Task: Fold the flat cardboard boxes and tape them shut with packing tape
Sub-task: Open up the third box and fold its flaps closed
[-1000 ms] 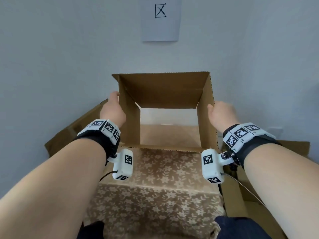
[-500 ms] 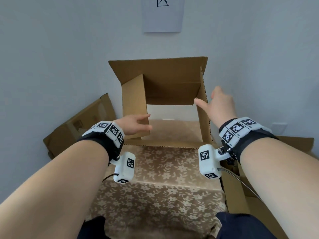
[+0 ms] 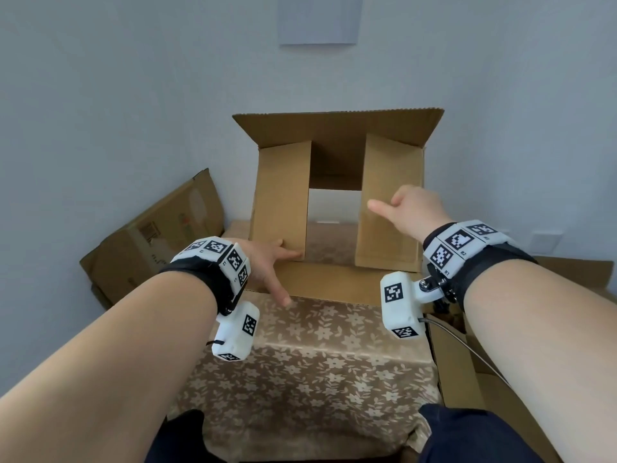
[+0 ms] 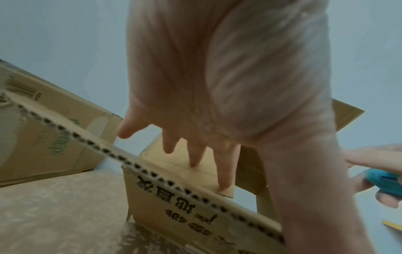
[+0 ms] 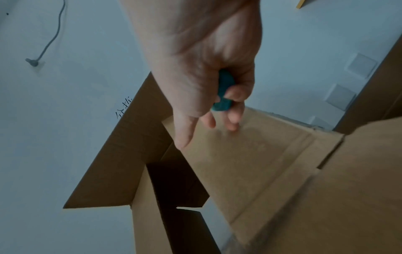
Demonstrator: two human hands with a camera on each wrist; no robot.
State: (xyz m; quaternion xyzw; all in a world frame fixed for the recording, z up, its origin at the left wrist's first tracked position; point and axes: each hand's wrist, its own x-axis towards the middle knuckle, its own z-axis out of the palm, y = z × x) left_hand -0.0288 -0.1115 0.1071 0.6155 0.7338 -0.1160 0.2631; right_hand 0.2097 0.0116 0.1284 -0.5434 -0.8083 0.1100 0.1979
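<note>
Left hand (image 3: 267, 259) flat, fingers straight, pressing left flap (image 3: 280, 198) of box (image 3: 337, 128). Right hand (image 3: 414, 212) clenches teal object (image 5: 224, 91), pushes right flap (image 3: 387, 202).

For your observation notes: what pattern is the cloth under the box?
Beige floral tablecloth; clearest in the head view.

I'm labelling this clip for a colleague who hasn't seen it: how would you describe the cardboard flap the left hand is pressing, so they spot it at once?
Find the open cardboard box standing on the floral tablecloth. Two narrow side flaps are folded in across its near opening; take the left flap, whose lower corner the left hand presses with straight fingers. The right flap is under the right hand.
</note>
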